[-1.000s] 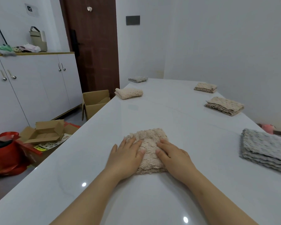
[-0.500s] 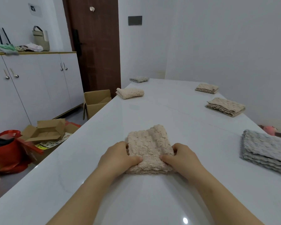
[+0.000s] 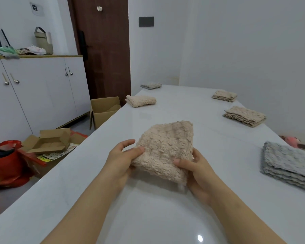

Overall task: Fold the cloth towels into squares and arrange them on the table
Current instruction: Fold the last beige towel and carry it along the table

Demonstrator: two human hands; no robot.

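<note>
Towel (image 3: 165, 148) in beige, folded to a rough square, was up off the table (image 3: 165, 217), held between both hands with its far edge tilted upward and a shadow on the white top beneath it. A second before, it had lain flat under two pressing palms. Half a second before, the fingers had only closed on its near corners. The left hand (image 3: 121, 159) gripped the left edge, thumb on top. The right hand (image 3: 197, 171) seemed to pinch the near right corner the same way, though its fingers were mostly hidden behind the cloth. The other folded towels had not moved: a grey stack (image 3: 289, 164) at the right edge, a nearer beige stack (image 3: 245, 116) and a farther beige stack (image 3: 224, 95) beyond it, a beige bundle (image 3: 141, 100) at the left edge, and a small grey towel (image 3: 151, 85) at the far end.
</note>
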